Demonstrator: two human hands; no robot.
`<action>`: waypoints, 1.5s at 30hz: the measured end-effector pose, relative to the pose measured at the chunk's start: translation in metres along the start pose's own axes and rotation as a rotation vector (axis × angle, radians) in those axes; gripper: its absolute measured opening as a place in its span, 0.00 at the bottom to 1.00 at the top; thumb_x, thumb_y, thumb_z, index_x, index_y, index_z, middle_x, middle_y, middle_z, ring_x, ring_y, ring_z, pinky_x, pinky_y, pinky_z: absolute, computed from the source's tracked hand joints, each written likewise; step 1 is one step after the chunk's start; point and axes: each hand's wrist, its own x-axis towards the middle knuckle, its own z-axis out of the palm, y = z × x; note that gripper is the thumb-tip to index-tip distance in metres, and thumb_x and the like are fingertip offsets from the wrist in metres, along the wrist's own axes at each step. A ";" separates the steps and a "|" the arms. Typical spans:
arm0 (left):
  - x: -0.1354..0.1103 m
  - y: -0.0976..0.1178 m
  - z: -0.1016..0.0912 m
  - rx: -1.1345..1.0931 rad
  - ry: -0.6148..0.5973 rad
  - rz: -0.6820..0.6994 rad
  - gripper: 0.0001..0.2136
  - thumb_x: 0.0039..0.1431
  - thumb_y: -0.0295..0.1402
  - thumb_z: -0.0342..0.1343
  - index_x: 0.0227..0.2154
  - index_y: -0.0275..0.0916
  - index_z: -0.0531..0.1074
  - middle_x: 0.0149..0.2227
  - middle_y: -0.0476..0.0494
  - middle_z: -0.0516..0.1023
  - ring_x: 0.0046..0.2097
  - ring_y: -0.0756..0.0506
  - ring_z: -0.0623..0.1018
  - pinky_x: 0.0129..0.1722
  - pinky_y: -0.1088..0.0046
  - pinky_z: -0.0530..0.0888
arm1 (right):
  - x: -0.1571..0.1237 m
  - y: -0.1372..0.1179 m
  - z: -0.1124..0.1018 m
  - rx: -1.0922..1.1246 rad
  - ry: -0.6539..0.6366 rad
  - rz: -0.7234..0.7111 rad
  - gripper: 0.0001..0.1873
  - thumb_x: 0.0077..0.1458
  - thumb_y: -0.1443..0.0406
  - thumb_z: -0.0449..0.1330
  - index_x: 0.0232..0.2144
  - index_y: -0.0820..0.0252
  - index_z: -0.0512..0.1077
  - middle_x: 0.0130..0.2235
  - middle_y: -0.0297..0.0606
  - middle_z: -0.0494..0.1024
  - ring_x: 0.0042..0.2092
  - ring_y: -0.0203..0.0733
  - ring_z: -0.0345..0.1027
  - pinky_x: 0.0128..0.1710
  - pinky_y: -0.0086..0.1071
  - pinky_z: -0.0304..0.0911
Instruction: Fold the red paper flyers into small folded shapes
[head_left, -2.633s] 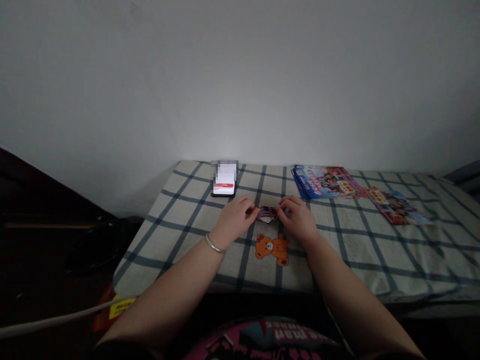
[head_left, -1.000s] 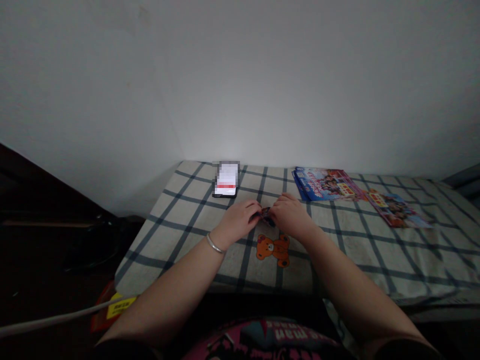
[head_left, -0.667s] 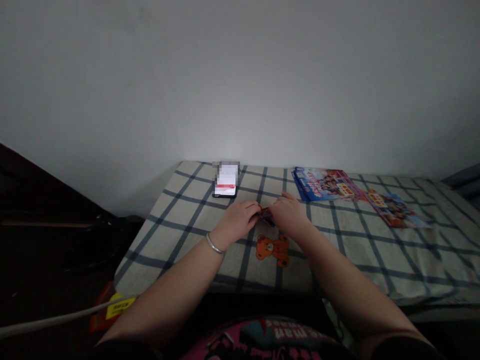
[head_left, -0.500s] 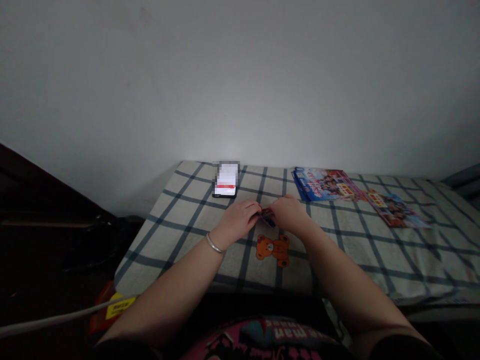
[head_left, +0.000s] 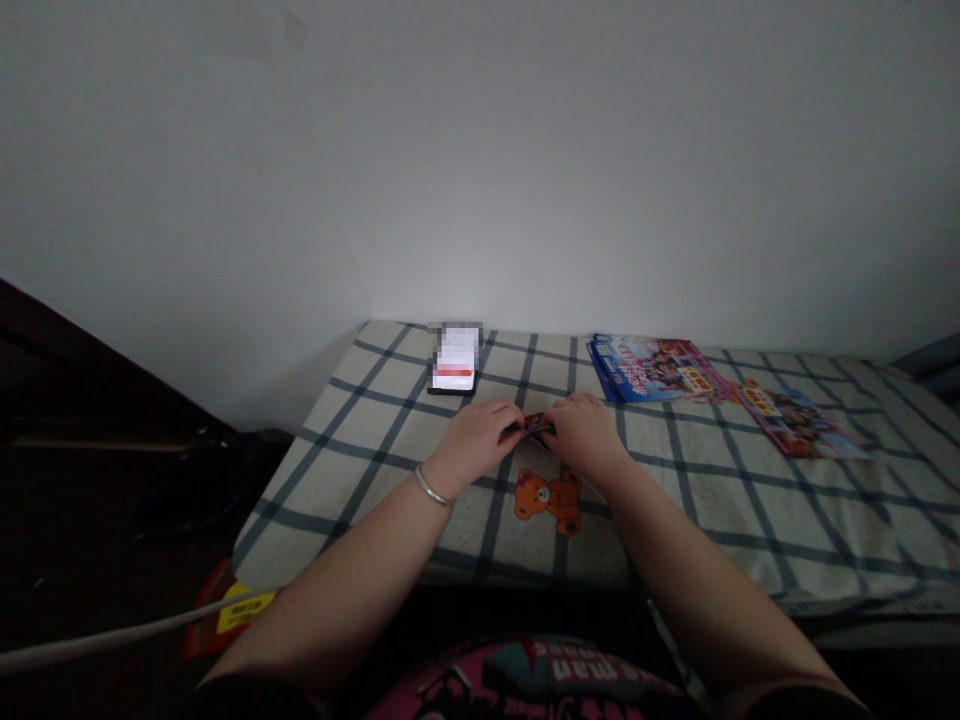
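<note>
My left hand (head_left: 478, 442), with a silver bangle at the wrist, pinches one side of a small folded printed paper (head_left: 534, 424). On the other side my right hand (head_left: 588, 434) is closed on the same paper. Only a dark, colourful strip of it shows between the fingers; the rest is hidden. Both hands are low over the checked cloth (head_left: 360, 425), just above a printed orange teddy bear (head_left: 549, 500).
Beyond my left hand lies a phone (head_left: 456, 360) with a lit screen. Several colourful printed leaflets (head_left: 652, 368) are stacked at the back right, and another leaflet (head_left: 806, 422) lies farther right. A white wall (head_left: 480, 160) stands behind the table.
The view has shifted slightly. My right hand has turned a little, and more of the folded paper's printed strip shows between my hands. Both hands keep hold of it.
</note>
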 end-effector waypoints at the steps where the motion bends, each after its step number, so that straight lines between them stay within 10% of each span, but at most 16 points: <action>1: 0.000 0.000 0.000 0.012 0.003 -0.003 0.04 0.61 0.31 0.56 0.39 0.40 0.70 0.41 0.46 0.76 0.44 0.44 0.75 0.44 0.65 0.72 | -0.001 0.000 -0.002 -0.012 0.001 0.003 0.09 0.56 0.63 0.58 0.30 0.58 0.78 0.34 0.44 0.80 0.41 0.50 0.71 0.44 0.40 0.61; 15: 0.000 -0.004 0.005 0.027 -0.002 -0.133 0.15 0.52 0.43 0.65 0.38 0.41 0.71 0.37 0.44 0.76 0.42 0.41 0.75 0.42 0.64 0.71 | -0.022 0.048 0.028 0.579 0.107 -0.017 0.14 0.50 0.62 0.65 0.38 0.57 0.67 0.41 0.37 0.76 0.42 0.43 0.70 0.42 0.36 0.64; 26: 0.001 -0.001 0.002 -0.007 -0.014 -0.184 0.17 0.49 0.45 0.66 0.34 0.41 0.69 0.34 0.46 0.74 0.40 0.41 0.74 0.38 0.66 0.71 | -0.018 0.025 0.036 0.640 0.155 -0.075 0.07 0.51 0.65 0.63 0.33 0.57 0.69 0.34 0.34 0.75 0.37 0.40 0.68 0.38 0.33 0.62; 45: 0.002 -0.002 0.014 -0.452 0.330 -0.270 0.09 0.53 0.32 0.64 0.34 0.40 0.69 0.34 0.52 0.74 0.37 0.49 0.75 0.39 0.73 0.71 | -0.017 0.013 0.047 1.017 0.428 0.172 0.14 0.50 0.61 0.64 0.38 0.56 0.65 0.35 0.34 0.71 0.26 0.33 0.62 0.27 0.30 0.62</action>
